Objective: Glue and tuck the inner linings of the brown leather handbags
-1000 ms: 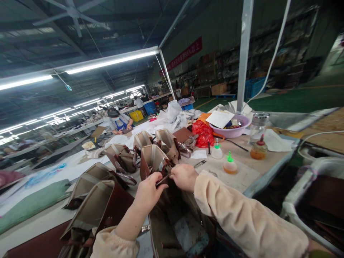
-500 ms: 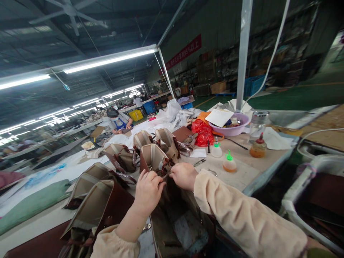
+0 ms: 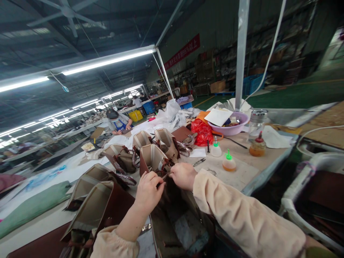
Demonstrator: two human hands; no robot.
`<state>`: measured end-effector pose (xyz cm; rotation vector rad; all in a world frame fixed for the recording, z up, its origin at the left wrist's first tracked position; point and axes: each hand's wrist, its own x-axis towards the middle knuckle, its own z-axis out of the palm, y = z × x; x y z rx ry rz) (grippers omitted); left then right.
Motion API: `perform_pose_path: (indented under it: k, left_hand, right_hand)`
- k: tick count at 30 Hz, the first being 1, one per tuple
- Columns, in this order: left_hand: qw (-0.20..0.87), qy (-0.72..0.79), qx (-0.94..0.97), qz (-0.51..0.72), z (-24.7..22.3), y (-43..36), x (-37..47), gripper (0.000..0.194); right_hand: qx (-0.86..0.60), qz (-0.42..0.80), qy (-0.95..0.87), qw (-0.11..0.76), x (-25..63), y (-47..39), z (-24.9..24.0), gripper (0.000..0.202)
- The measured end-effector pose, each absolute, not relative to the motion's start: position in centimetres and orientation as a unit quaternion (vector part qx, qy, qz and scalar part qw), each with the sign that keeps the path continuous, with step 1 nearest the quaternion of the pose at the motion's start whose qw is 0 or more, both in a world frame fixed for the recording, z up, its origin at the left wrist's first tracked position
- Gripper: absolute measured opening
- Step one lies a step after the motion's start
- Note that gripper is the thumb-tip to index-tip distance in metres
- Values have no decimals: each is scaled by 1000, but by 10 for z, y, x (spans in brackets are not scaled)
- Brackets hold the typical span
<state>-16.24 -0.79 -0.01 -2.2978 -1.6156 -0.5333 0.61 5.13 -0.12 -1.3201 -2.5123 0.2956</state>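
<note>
My left hand (image 3: 149,190) is closed, its thumb and fingers pinching the top edge of a dark brown and khaki bag (image 3: 172,215). My right hand (image 3: 184,175) is closed on the same edge, just to the right. Between the two sets of fingertips runs a short strip of that edge; its finer detail is too small to tell. The bag stands open toward me, its inside dark with a pale patch. Right behind the hands sits another open bag (image 3: 152,156) with a beige lining.
More open bags (image 3: 92,204) stand at left. Glue bottles with green tips (image 3: 228,163), thread snips (image 3: 199,162), a red plastic bag (image 3: 201,132), a purple basin (image 3: 239,126) and a glass jar (image 3: 257,123) are on the table. A white-rimmed bin (image 3: 290,197) is at right. A co-worker (image 3: 118,122) sits beyond.
Almost nothing differs. Both hands keep their hold on the bag's edge in the same place, while the whole view has shifted very slightly.
</note>
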Motion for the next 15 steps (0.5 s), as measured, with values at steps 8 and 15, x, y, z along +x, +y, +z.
perform_pose_path:
  k: [8, 15]
  left_hand:
    - [155, -582, -780, -170, 2, -11, -160, 7]
    - [166, -565, -791, -164, 1, -8, -160, 9]
  right_hand:
    - [-461, 112, -870, 136, 6, 50, 2, 32]
    - [-460, 106, -870, 143, 7, 50, 0, 32]
